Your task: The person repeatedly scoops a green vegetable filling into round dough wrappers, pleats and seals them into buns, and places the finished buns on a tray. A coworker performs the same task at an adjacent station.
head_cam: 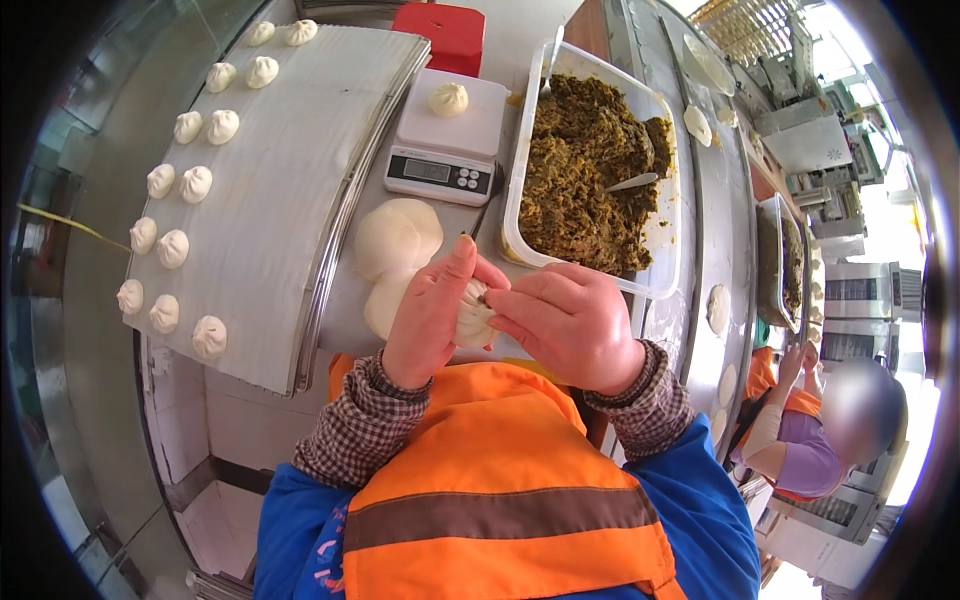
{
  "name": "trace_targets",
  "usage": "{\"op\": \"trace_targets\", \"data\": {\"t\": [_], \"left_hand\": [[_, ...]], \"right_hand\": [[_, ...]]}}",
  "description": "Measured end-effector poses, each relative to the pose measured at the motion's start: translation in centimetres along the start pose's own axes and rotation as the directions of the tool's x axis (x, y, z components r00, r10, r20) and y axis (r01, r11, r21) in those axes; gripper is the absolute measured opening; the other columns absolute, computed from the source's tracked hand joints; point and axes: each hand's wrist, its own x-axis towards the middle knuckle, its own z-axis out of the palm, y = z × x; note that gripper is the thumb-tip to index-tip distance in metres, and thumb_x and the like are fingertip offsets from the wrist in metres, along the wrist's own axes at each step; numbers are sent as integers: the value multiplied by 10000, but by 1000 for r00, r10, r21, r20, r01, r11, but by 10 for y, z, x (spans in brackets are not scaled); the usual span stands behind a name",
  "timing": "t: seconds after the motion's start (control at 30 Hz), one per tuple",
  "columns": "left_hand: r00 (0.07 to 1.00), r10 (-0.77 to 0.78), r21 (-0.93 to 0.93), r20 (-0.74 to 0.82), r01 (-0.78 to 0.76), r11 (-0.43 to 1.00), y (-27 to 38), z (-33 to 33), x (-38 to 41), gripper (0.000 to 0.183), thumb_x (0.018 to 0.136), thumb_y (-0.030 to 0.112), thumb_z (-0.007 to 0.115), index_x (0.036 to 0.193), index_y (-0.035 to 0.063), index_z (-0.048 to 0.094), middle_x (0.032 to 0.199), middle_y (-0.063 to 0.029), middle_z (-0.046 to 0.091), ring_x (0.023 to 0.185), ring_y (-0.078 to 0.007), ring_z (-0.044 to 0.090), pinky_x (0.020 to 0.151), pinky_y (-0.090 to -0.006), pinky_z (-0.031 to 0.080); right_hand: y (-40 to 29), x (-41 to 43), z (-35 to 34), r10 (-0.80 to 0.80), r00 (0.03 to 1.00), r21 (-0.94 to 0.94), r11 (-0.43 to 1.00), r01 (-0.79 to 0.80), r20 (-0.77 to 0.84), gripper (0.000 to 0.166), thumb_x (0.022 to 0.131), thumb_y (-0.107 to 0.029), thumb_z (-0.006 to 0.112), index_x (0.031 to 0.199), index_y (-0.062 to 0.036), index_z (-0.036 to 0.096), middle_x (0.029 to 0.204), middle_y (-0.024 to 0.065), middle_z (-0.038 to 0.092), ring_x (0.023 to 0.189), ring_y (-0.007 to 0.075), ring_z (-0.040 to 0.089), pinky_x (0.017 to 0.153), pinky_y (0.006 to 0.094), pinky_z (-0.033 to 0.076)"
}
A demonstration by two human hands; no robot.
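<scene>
Cupped in my left hand (433, 307) is a filled dough bun (472, 319), its top gathered into pleats with a bit of dark filling showing. The fingers of my right hand (574, 319) pinch the pleats at its upper right side. Flat rounds of dough (394, 236) overlap on the steel table just beyond my left hand. Past my right hand stands a clear plastic tub (517, 232) of brown-green filling (585, 180), with a spoon (632, 182) resting in it.
A digital kitchen scale (439, 180) carries one pleated bun (448, 99). To the left, a lined tray (285, 172) holds rows of buns (210, 336). A red plastic stool (442, 34) stands behind the scale. At the right, a person (802, 442) works beside another filling tub (780, 262).
</scene>
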Motion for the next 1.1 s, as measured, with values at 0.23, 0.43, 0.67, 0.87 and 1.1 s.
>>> {"op": "trace_targets", "data": {"t": [0.23,0.43,0.67,0.87,1.1], "left_hand": [[991,135,-33,1,-135,990,5,-15,-22,527,1010,454,340,980,-9,589,758,-69,604,669,-145,623,593,-256,524],[942,327,118,-74,-318,941,26,-38,-47,651,1004,520,238,1335,-16,398,906,-67,608,947,-189,627,855,-307,514],[853,331,-480,-405,-506,717,27,-85,-55,636,1002,518,260,1393,22,334,1170,-116,579,1008,-204,603,884,-346,494],[937,-8,-507,-349,-182,842,-65,-117,-52,509,999,509,297,1151,57,472,952,-66,593,913,-192,602,856,-356,496],[895,121,-298,-430,-268,916,-83,-133,-53,335,1012,344,381,1162,60,477,1059,-68,565,971,-178,561,841,-343,473]], "right_hand": [[-17,13,16,125,992,268,957,-112,-32,407,659,-117,796,1010,-43,604,856,67,575,648,197,572,561,299,481],[-45,39,39,343,915,374,837,-400,211,716,641,-111,834,1262,-48,483,1152,128,559,703,141,597,585,281,494],[-52,126,102,156,913,401,861,-313,378,597,685,-50,763,1240,-70,544,1120,84,581,694,135,595,608,237,508],[-57,207,197,123,902,497,799,-338,414,473,719,-112,701,1168,-43,569,1117,148,585,994,305,594,860,354,482],[-44,204,276,185,926,409,855,-317,330,462,708,-134,705,1142,-51,570,1106,152,584,978,310,594,864,380,487]]}}
